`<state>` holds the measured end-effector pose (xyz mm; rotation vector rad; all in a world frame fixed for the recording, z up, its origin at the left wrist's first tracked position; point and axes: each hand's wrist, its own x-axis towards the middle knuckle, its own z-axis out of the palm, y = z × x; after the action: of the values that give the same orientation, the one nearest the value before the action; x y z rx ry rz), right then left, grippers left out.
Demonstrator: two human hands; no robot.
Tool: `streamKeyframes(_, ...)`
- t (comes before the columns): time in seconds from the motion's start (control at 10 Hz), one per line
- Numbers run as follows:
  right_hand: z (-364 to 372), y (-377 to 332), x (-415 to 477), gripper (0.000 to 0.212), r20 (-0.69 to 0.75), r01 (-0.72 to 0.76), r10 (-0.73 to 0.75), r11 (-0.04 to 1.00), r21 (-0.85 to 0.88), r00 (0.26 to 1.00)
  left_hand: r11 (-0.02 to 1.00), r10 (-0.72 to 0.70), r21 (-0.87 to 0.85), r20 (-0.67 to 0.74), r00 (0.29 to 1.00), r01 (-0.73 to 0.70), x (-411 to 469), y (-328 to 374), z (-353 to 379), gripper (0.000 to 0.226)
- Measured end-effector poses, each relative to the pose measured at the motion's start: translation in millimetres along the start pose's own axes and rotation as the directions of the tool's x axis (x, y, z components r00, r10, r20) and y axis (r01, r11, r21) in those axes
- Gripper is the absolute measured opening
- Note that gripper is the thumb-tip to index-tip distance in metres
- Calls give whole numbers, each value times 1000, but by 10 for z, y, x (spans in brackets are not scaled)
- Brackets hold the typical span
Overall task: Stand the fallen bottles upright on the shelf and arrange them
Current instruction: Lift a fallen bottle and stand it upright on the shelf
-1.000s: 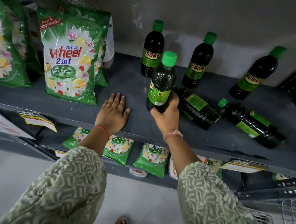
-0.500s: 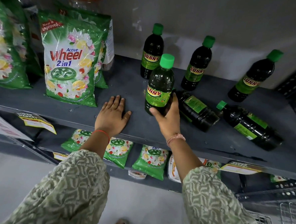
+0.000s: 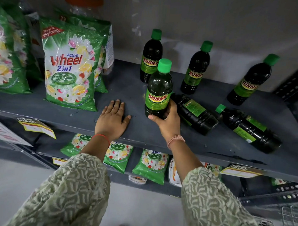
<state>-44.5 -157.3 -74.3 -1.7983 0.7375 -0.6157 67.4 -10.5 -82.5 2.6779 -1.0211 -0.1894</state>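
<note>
My right hand [image 3: 168,122] grips the base of an upright dark Sunny bottle [image 3: 158,90] with a green cap, standing on the grey shelf [image 3: 109,121]. My left hand [image 3: 112,119] lies flat, palm down, on the shelf to its left. Two bottles lie on their sides: one [image 3: 194,114] just right of my right hand, another [image 3: 248,127] further right. Three bottles stand upright along the back wall: one [image 3: 151,58] behind the held bottle, one [image 3: 196,68] in the middle, one [image 3: 250,82] at the right.
Green Wheel detergent bags [image 3: 71,68] stand on the shelf's left side, with more bags [image 3: 6,58] at the far left. Smaller packets [image 3: 152,163] fill the shelf below. A wire basket [image 3: 291,224] shows at the bottom right. A perforated shelf post [image 3: 296,81] rises at the right.
The bottle in my right hand has turned so its Sunny label faces me, with my fingers now lower around its base. My left hand has stayed flat on the shelf.
</note>
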Motion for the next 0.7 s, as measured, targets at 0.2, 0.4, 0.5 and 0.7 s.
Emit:
streamKeyframes(0.2,-9,-17,-13,83,-13,14,-14,1000,16,1000,1000,4,9,0,1000,-4,8,-4,8,62)
streamKeyframes(0.4,-16,-39,-47,71,-3,-17,17,997,-72,1000,1000,10,4,5,1000,-10,5,-16,-4,62)
streamKeyframes(0.5,-70,3,-214,70,-4,-21,21,994,-107,1000,1000,14,5,4,1000,-14,4,-23,0,62)
streamKeyframes(0.7,-171,56,-621,63,-28,33,-37,988,-154,999,1000,13,10,6,1000,-13,0,-10,8,62)
